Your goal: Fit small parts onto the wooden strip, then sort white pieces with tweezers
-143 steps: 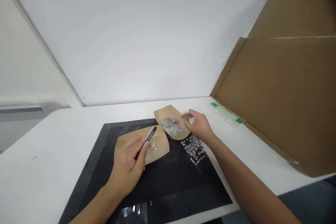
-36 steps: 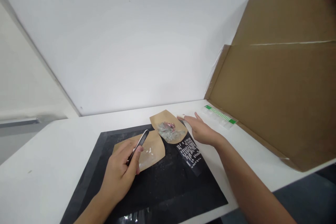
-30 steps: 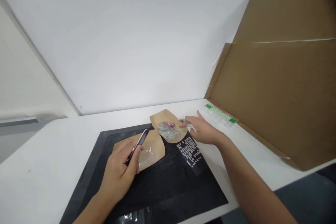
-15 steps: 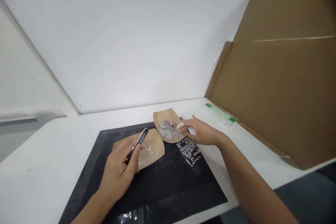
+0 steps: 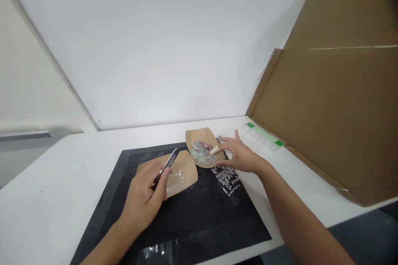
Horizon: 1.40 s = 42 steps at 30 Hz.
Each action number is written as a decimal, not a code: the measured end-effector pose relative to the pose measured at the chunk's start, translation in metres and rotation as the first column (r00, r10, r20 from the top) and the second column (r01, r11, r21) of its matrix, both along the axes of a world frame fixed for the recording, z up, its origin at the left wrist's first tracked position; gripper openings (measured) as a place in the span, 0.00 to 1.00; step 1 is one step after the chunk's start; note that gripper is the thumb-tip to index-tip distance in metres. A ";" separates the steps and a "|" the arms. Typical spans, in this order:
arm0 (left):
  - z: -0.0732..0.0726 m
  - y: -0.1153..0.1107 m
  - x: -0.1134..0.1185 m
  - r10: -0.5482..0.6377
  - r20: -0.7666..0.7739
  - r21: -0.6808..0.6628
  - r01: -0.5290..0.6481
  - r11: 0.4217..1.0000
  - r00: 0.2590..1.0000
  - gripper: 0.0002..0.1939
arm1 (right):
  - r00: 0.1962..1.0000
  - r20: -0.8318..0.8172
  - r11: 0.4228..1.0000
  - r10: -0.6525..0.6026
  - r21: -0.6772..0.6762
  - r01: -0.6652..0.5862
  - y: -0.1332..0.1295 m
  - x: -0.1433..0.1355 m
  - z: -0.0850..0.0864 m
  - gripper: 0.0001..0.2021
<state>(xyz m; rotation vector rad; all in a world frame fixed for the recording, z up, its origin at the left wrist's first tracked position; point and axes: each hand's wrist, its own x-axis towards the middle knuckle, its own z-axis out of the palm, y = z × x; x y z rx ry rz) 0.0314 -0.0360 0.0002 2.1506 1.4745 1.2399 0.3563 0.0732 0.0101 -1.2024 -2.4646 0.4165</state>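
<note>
My left hand (image 5: 148, 190) is closed round black tweezers (image 5: 168, 165), which point up and away over a brown paper tray (image 5: 189, 174). Several small white pieces (image 5: 178, 174) lie in that tray. My right hand (image 5: 241, 154) is spread above the right edge of a second brown paper tray (image 5: 194, 134), fingers apart. One of its fingers wears a pale cover like a finger cot (image 5: 214, 150) and reaches to a heap of clear, crinkled pieces (image 5: 200, 153) with a reddish patch. Whether that fingertip touches the heap I cannot tell.
Both trays stand on a black mat (image 5: 192, 215) on a white table (image 5: 62, 186). A dark sheet with rows of small white pieces (image 5: 228, 180) lies at the mat's right side. Behind it is a clear box with a green label (image 5: 264, 134), beside a tall cardboard panel (image 5: 336, 112).
The fingers of my right hand have spread and lifted slightly at the second tray. My left hand keeps the tweezers in much the same place. The whole view has shifted a little.
</note>
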 end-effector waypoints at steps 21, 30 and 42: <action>0.001 -0.001 0.000 0.002 0.010 0.024 -0.002 1.000 1.000 0.15 | 0.993 -0.105 0.998 0.058 0.007 -0.057 0.002 -0.011 -0.009 0.12; 0.001 -0.002 -0.001 -0.012 0.010 0.001 0.012 1.000 1.000 0.12 | 0.908 -0.419 0.998 -0.010 -0.060 -0.017 0.006 -0.016 -0.010 0.05; 0.000 -0.002 -0.002 -0.026 0.038 -0.005 0.026 1.000 0.999 0.12 | 0.875 -0.477 0.975 -0.079 -0.221 -0.033 0.009 -0.013 -0.012 0.08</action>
